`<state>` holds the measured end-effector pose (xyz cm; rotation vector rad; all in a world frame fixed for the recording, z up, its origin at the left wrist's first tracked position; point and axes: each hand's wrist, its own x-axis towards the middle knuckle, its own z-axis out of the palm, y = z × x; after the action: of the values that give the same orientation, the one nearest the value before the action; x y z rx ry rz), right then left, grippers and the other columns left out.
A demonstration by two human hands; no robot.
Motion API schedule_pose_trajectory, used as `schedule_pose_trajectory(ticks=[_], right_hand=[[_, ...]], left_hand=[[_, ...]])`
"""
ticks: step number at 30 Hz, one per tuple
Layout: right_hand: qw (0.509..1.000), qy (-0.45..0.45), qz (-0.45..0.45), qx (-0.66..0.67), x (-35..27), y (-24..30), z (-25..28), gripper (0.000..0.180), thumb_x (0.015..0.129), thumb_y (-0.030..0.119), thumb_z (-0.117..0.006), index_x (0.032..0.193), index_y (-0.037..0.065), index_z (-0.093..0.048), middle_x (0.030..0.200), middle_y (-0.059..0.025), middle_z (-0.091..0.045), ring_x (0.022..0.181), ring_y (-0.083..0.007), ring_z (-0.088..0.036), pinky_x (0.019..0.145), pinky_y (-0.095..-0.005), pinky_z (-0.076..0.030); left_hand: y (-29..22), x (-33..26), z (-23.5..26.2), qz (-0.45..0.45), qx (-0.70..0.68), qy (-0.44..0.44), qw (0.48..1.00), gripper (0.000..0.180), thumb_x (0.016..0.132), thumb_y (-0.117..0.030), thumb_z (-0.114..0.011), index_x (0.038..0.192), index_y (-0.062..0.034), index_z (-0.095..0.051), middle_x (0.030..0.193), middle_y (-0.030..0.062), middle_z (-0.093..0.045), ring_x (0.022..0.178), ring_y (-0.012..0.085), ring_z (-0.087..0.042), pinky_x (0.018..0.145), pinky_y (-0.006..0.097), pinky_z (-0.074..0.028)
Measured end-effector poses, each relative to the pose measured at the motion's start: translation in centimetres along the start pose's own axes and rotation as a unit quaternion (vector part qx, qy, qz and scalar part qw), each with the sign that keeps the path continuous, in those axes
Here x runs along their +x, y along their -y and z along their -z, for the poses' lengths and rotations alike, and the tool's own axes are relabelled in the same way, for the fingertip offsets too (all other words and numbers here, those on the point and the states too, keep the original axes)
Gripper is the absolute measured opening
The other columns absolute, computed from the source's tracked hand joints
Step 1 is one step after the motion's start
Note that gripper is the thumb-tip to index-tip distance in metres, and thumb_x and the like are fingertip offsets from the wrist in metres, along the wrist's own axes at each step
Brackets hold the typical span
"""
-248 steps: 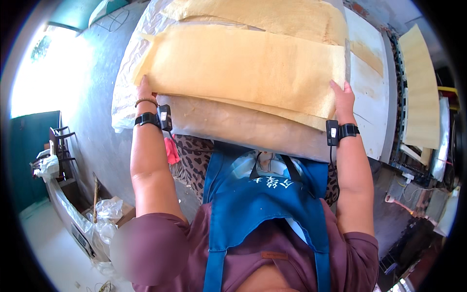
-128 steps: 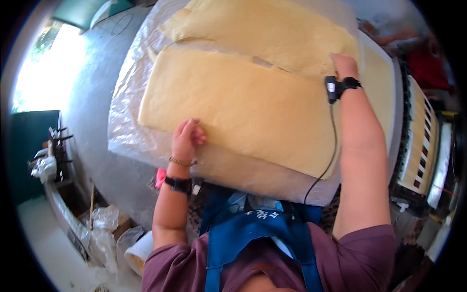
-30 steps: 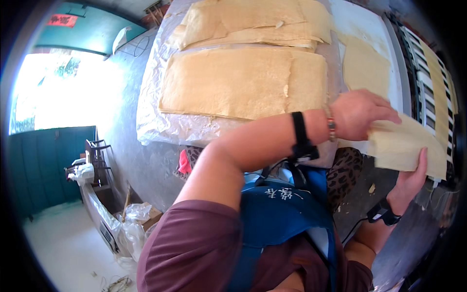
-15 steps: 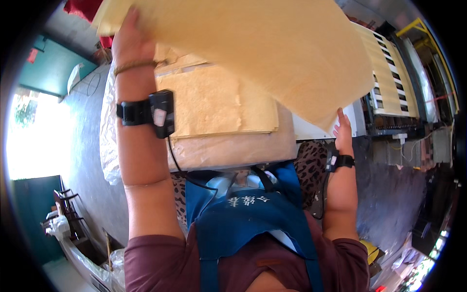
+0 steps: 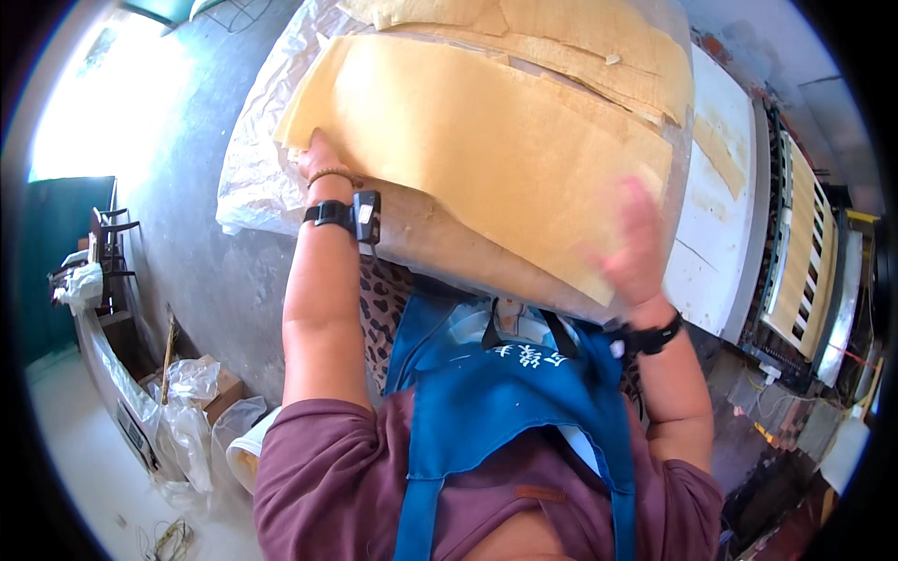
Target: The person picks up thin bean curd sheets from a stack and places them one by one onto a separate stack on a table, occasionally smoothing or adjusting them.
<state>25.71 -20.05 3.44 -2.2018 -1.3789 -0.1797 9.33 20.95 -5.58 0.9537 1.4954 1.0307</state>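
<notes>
A large, thin pale-yellow sheet (image 5: pixel 486 140) lies over a low stack on the wrapped table in front of me; its material cannot be told for sure. At its left end my left hand (image 5: pixel 320 157) pinches the edge, the fingertips partly hidden by the sheet. Over the right near corner is my right hand (image 5: pixel 636 245), smeared by motion, its fingers apart and nothing held in them. Whether it touches the sheet cannot be told. The sheet's near edge runs slanting from my left hand down to that corner.
More torn-edged yellow sheets (image 5: pixel 580 47) lie at the table's far side. Crumpled clear plastic (image 5: pixel 257 178) hangs over the left edge. A white surface (image 5: pixel 716 215) adjoins on the right, beside a machine with a slatted yellow belt (image 5: pixel 800 252). Plastic bags (image 5: pixel 192 383) are at lower left.
The sheet, held up and bowed before, has come down onto the stack. My left hand came nearer with its edge; my right hand moved in over the near corner. The view has shifted.
</notes>
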Motion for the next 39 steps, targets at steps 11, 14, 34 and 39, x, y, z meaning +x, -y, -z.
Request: schedule_pose_trajectory(ticks=[11, 14, 34, 39], right_hand=[[0.988, 0.155, 0.008, 0.005, -4.3, 4.6, -3.6, 0.081, 0.066, 0.034, -0.076, 0.134, 0.011, -0.039, 0.137, -0.0157, -0.037, 0.125, -0.0338, -0.038, 0.102, -0.0504, -0.031], [0.563, 0.576, -0.326, 0.495, -2.1, 5.1, -5.4, 0.075, 0.075, 0.046, -0.069, 0.134, 0.011, -0.038, 0.132, -0.0139, -0.043, 0.12, -0.0288, -0.044, 0.098, -0.0437, -0.036], [0.393, -0.254, -0.538, 0.701, -6.8, -4.5, -7.1, 0.024, 0.083, 0.024, -0.066, 0.102, 0.012, -0.058, 0.095, -0.0037, -0.064, 0.082, -0.0164, -0.061, 0.068, -0.0297, -0.053], [0.426, -0.2, -0.615, 0.632, -6.6, -4.2, -5.8, 0.022, 0.083, 0.03, -0.066, 0.093, 0.011, -0.06, 0.086, -0.0039, -0.064, 0.074, -0.0139, -0.061, 0.058, -0.0226, -0.05]], left_hand=[[-14.8, -10.4, -2.2, -0.28, -0.046, 0.236, 0.93, 0.032, 0.086, -0.017, -0.061, 0.111, 0.0026, -0.057, 0.092, 0.0107, -0.066, 0.075, 0.0185, -0.066, 0.059, 0.025, -0.052], [-19.3, -13.6, -2.9, -0.265, -0.199, 0.479, 0.813, 0.031, 0.086, -0.019, -0.059, 0.109, 0.0022, -0.056, 0.096, 0.0115, -0.063, 0.079, 0.0205, -0.062, 0.065, 0.029, -0.051], [-1.3, 3.3, 4.3, -0.043, -0.191, 0.504, 0.841, 0.042, 0.08, -0.02, -0.065, 0.113, 0.0041, -0.053, 0.091, 0.0091, -0.063, 0.075, 0.0216, -0.064, 0.054, 0.033, -0.052], [-1.5, 1.9, 1.4, -0.028, 0.185, 0.134, 0.973, 0.037, 0.079, -0.031, -0.065, 0.1, -0.0002, -0.061, 0.085, 0.0107, -0.065, 0.068, 0.0208, -0.065, 0.048, 0.031, -0.048]])
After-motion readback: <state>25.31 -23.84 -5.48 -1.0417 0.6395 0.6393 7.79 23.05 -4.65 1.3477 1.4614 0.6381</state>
